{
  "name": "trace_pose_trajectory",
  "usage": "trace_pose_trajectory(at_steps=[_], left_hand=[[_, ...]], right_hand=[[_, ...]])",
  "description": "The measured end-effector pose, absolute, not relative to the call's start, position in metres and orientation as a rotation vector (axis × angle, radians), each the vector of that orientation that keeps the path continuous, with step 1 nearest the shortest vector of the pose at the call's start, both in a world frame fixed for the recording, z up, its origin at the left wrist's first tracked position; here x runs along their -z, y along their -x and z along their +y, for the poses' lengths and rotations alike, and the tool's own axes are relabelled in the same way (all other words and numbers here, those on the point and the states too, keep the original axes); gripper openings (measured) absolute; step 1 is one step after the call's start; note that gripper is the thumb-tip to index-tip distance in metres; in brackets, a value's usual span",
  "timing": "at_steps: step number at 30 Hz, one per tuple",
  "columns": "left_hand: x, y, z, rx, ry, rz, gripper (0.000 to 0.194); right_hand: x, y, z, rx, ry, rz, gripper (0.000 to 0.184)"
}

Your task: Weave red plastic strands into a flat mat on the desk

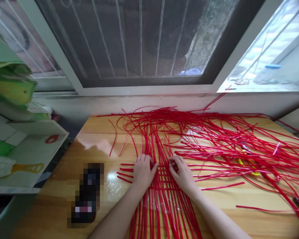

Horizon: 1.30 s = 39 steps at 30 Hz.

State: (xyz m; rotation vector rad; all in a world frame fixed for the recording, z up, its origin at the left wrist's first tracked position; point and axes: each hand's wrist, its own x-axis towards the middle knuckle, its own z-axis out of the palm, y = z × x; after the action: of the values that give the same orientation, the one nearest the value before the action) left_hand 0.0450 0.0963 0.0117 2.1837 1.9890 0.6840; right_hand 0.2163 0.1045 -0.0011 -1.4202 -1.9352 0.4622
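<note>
Narrow red plastic strips run lengthwise along the table, and crosswise strips pass over and under them in a woven patch between my hands. My left hand lies on the left edge of the weave, its fingers resting over the strips and its thumb apart, pointing right. Short strip ends stick out to its left. At the right edge, my right hand has its fingers curled and pinched together on a red strip; the exact hold is partly hidden. Clear tape crosses the lengthwise strips below the weave.
A large tangle of loose red strips covers the back and right of the wooden table. Yellow-handled scissors lie partly under it. A pixelated dark object is at left. A shelf and a window border the table.
</note>
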Motion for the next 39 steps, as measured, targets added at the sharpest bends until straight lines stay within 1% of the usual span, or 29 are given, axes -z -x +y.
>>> trace_pose_trajectory(at_steps=[3, 5, 8, 11, 13, 16, 23, 27, 33, 36, 39], left_hand=[[-0.01, -0.044, 0.095, -0.763, -2.123, 2.012, 0.025], [-0.011, -0.043, 0.095, -0.799, -2.191, 1.971, 0.024], [-0.014, -0.042, 0.097, -0.802, -2.415, 1.674, 0.024], [-0.018, -0.04, 0.098, -0.686, -2.582, 1.287, 0.033], [-0.018, -0.039, 0.098, -0.6, -2.622, 1.184, 0.041], [-0.017, -0.04, 0.098, -0.533, -2.643, 1.208, 0.052], [-0.015, -0.039, 0.099, -0.493, -2.657, 1.189, 0.053], [-0.016, -0.037, 0.1, -0.469, -2.625, 1.141, 0.051], [-0.018, -0.035, 0.1, -0.469, -2.595, 1.137, 0.042], [-0.018, -0.035, 0.099, -0.473, -2.609, 1.147, 0.038], [-0.017, -0.037, 0.095, -0.471, -2.639, 1.183, 0.04]], right_hand=[[0.002, -0.217, 0.105, -0.462, 1.434, -1.934, 0.019], [0.001, -0.217, 0.105, -0.464, 1.438, -1.937, 0.02], [0.0, -0.217, 0.105, -0.459, 1.444, -1.942, 0.022], [0.0, -0.217, 0.106, -0.468, 1.44, -1.953, 0.022], [0.001, -0.218, 0.106, -0.477, 1.433, -1.949, 0.022], [0.002, -0.218, 0.106, -0.476, 1.433, -1.937, 0.023], [-0.001, -0.219, 0.103, -0.485, 1.416, -1.974, 0.019], [-0.005, -0.217, 0.1, -0.43, 1.416, -2.01, 0.017], [-0.011, -0.211, 0.089, -0.174, 1.348, -2.213, 0.024], [-0.01, -0.21, 0.087, -0.152, 1.375, -2.239, 0.026], [-0.007, -0.21, 0.089, -0.153, 1.389, -2.232, 0.026]])
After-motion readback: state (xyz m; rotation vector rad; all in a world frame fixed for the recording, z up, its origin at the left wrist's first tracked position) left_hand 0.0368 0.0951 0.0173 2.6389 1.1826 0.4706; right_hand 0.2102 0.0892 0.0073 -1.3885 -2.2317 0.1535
